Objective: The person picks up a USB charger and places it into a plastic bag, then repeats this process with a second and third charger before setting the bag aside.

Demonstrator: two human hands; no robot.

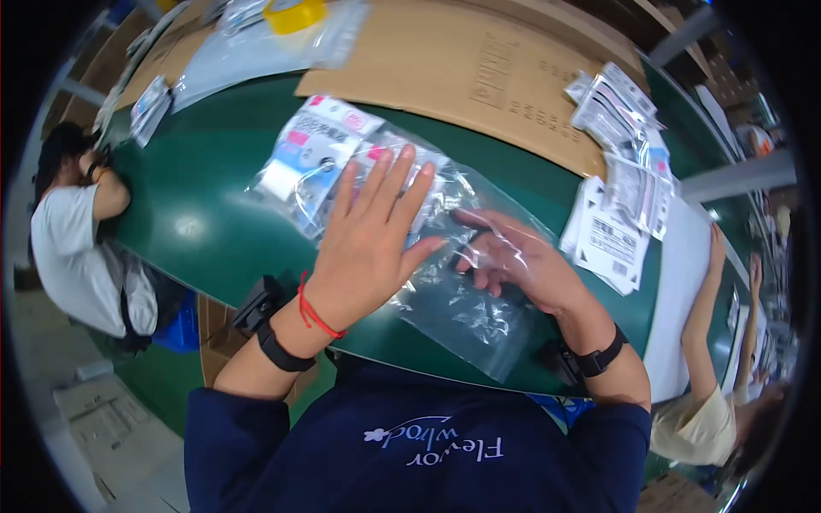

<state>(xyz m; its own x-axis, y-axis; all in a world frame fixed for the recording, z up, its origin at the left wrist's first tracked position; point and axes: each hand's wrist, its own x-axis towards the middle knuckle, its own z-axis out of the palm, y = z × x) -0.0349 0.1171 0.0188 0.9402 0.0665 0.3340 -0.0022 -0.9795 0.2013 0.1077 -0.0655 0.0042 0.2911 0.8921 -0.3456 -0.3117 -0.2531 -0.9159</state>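
Observation:
A large clear plastic bag (466, 321) lies slantwise on the green table in front of me. Several flat white, pink and blue retail packets (299, 167) sit together in its far left end. My left hand (368, 227) rests flat over the packets and bag, fingers stretched out and slightly spread. At the bag's right side is my right hand (522, 265), palm turned up and fingers loosely bent and apart. Shiny film seems to cover part of those fingers; whether the hand is inside the bag or beneath it, I cannot tell. Nothing shows in its grasp.
A cardboard sheet (445, 64) covers the table's far side. Stacked packets (603, 235) lie at right. Yellow tape (293, 14) sits on plastic bags at far left, near a small packet (150, 111). One person (81, 231) sits at left; another's arm (703, 316) reaches in at right.

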